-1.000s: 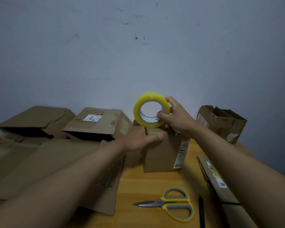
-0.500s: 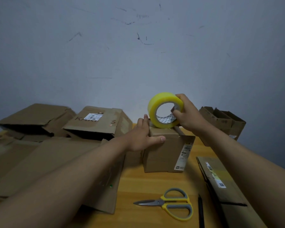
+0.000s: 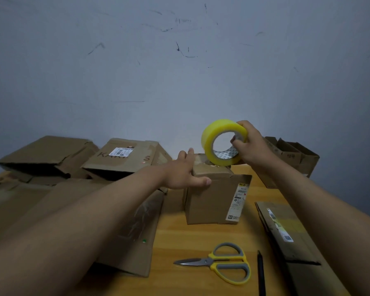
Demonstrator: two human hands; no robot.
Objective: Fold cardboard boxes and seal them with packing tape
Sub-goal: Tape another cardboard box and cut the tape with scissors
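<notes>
The yellow roll of packing tape [image 3: 223,142] has been carried to the right since a second ago and now touches the far right part of the top of the small brown cardboard box [image 3: 214,197], which stands in the middle of the wooden desk [image 3: 192,242]. It is judged that a strip is being drawn across the closed flaps. The roll is pinched by the right hand [image 3: 251,146]. The left hand [image 3: 183,173] is spread flat on the box top and holds it down. One roll, one pair of yellow-grey scissors [image 3: 220,262] and one dark pen [image 3: 261,272] are counted. Around the box, about six other cardboard pieces are seen.
</notes>
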